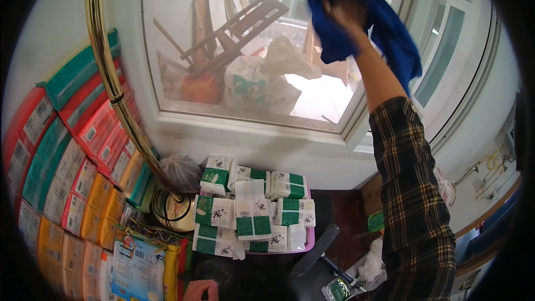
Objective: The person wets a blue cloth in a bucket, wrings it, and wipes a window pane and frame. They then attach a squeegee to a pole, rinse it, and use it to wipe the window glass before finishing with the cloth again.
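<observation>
My right hand (349,10) is raised at the upper right, shut on a blue cloth (388,33). The cloth lies spread over the upper part of a white-framed window pane (175,104), and its loose end hangs beside my forearm. Slight blur shows on the hand. At the bottom edge, my left hand (201,290) is only partly in view with its fingers bent; whether it grips anything is hidden. Below the window, a pink-rimmed basket (310,240) is heaped with white and green packs of rice (253,217).
Stacked packaged goods (83,184) fill the left side, beside a gold-coloured metal pole (104,50) on a round base (177,213). A blue printed bag (138,265) stands near my left hand. A dark padded armrest (315,248) lies right of the basket. Behind the glass are sacks (259,88) and a wooden frame (238,35).
</observation>
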Demonstrator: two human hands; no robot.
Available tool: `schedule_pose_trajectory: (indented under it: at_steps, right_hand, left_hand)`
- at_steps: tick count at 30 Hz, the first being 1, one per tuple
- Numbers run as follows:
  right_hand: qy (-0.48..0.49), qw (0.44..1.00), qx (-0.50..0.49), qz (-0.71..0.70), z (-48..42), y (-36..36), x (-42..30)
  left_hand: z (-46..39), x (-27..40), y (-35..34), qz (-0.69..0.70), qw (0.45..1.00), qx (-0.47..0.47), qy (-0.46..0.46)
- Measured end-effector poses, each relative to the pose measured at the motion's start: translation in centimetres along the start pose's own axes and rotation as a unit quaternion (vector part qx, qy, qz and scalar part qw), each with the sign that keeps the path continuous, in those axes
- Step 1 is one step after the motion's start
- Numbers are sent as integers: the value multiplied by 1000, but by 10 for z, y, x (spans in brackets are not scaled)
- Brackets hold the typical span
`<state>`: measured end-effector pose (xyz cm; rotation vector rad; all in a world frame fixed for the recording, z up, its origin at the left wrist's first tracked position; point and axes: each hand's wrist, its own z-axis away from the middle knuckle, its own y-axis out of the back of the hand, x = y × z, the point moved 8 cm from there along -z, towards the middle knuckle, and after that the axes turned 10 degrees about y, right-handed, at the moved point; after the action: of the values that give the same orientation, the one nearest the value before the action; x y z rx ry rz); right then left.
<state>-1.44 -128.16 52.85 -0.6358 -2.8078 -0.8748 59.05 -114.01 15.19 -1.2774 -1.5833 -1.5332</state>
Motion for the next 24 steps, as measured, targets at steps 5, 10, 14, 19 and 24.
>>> schedule_pose_trajectory:
  at_steps: [5,10,14,19,24]
  right_hand:
    - [72,993,-91,5,123,-31,-43]
    - [105,981,-163,-25,228,-48,-89]
    - [80,982,-166,-32,226,-55,-81]
    - [-42,997,-51,-43,127,-64,-24]
    - [-67,990,-33,123,-8,-78,31]
  left_hand:
    - [2,-18,-4,-5,1000,-19,25]
    - [10,-16,7,-13,1000,-10,15]
    - [18,-30,27,-35,998,25,50]
    - [23,-49,46,-45,992,81,80]
    - [19,-55,27,-2,995,29,92]
